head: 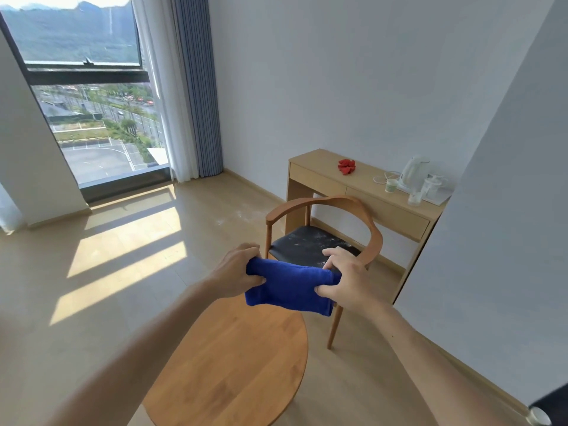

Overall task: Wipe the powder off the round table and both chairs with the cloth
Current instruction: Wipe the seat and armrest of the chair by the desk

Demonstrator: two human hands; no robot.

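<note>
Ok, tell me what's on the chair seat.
White powder specks lie scattered over the black seat of the chair. The right hand and the blue cloth it grips cover the seat's near edge, so that part stays unseen.

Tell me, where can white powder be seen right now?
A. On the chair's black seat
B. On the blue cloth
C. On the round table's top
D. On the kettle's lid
A: white specks lie scattered over the black seat of the chair, while the round table shows bare wood and the blue cloth, held by both hands, looks clean.
</note>
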